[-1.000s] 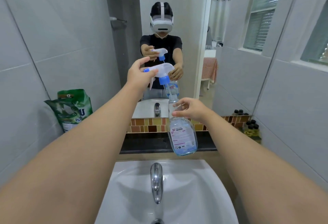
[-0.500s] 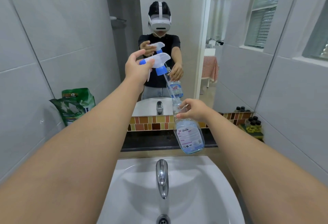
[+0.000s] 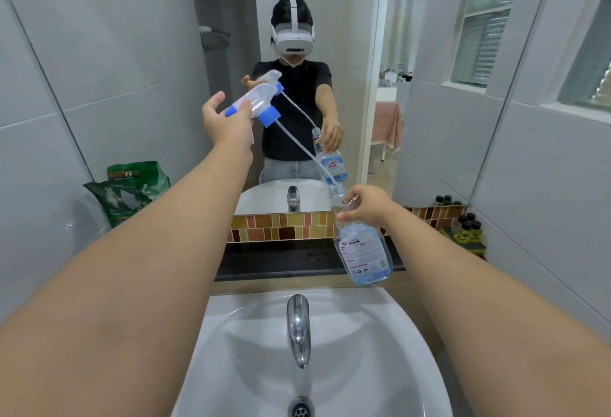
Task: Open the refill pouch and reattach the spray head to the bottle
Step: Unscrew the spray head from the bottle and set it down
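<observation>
You are holding the spray head (image 3: 256, 104) in your left hand (image 3: 228, 125), up in the upper middle of the frame, with your fingers clamped around its clear body and the thumb lifted off to the side. Your right hand (image 3: 367, 206) is gripping the spray bottle (image 3: 362, 248) by its neck, right of centre, over the far rim of the sink (image 3: 380, 334); the bottle is hanging tilted, its base swinging toward the lower right and its open mouth pointing up and to the left.

The relation that matters is the dip tube (image 3: 305, 152). It is running in a long diagonal from the blue collar (image 3: 270, 116) of the spray head down and to the right, and its lower end is sitting at or just inside the bottle mouth; how deep it goes is hard to tell. So the head is lying up and to the left of the bottle, well apart from it, and the tube's long axis is roughly lining up with the bottle's tilted neck.

The green refill pouch (image 3: 127, 190) is leaning against the tiled wall at middle left, nearer your left hand, and neither hand is touching it. Judging by the task, the pouch is probably what needs handling first, before the collar goes down along that diagonal onto the neck.
</observation>
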